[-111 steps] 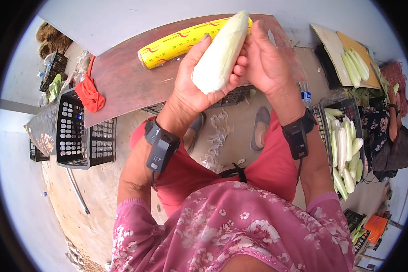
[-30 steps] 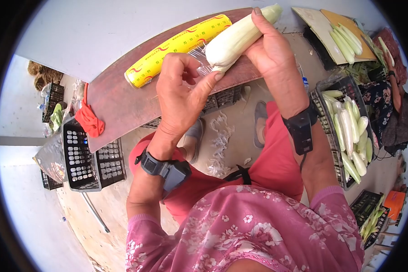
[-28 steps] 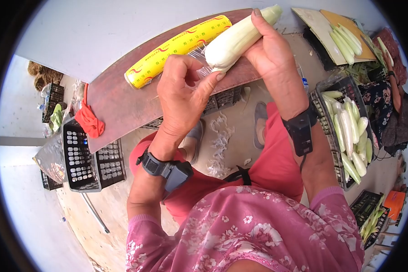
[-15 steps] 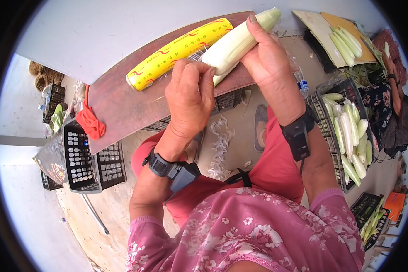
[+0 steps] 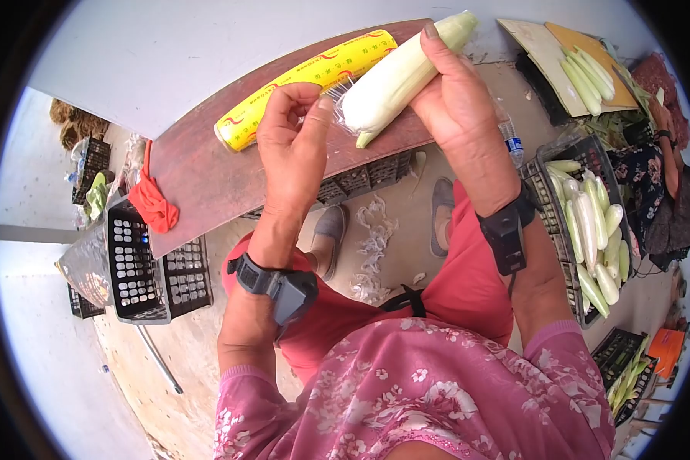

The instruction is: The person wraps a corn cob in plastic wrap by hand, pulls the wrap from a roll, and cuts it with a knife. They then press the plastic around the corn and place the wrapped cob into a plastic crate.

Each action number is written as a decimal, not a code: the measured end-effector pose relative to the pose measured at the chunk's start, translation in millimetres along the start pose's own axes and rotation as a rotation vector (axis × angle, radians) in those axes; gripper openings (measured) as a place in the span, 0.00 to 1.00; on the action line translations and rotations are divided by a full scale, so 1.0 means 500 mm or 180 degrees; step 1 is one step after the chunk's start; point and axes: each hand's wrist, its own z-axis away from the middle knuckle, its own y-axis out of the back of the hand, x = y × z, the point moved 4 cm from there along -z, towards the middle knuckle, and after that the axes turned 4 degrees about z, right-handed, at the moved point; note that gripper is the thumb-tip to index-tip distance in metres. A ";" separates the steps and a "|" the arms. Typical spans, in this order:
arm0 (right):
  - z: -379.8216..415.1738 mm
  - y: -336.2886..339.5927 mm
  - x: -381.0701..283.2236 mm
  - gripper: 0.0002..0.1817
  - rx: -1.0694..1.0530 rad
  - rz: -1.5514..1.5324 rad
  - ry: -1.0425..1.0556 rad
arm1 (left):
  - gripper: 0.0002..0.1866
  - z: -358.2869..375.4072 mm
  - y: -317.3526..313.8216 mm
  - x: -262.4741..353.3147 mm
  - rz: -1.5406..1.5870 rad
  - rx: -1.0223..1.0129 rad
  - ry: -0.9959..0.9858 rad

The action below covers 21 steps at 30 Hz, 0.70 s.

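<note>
In the head view my right hand [image 5: 460, 103] holds a pale green-white ear of corn in its husk [image 5: 399, 80]. Its thumb lies along the top and the fingers support it from below. Clear cling film [image 5: 339, 96] bunches around the near end, where a short green stem end pokes out. My left hand [image 5: 291, 138] is just left of that end, fingers curled, thumb and forefinger close together at the film's edge. Behind both hands a yellow printed roll [image 5: 307, 84] lies on the reddish-brown board [image 5: 207, 184].
A black crate of pale ears [image 5: 544, 222] stands at right. More ears [image 5: 586, 80] lie on boards farther back, beside another person's arm [image 5: 667, 146]. A water bottle [image 5: 512, 142] stands near the crate. At left are a red cloth [image 5: 155, 203] and a black crate [image 5: 134, 268].
My left hand has drawn back left from the ear's near end, uncovering the film and stem there. My right hand and the ear have hardly moved.
</note>
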 end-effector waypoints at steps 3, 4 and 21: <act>-0.003 0.004 0.003 0.18 -0.0088 -0.0007 -0.0027 | 0.07 0.005 -0.003 0.020 -0.0879 -0.0306 -0.0732; -0.003 0.005 0.003 0.18 -0.0095 0.0006 -0.0037 | 0.08 0.009 -0.006 0.033 -0.1227 -0.0367 -0.1040; -0.005 0.002 0.012 0.18 -0.0107 0.0197 -0.0039 | 0.08 0.021 -0.027 0.068 -0.3536 -0.0774 -0.2955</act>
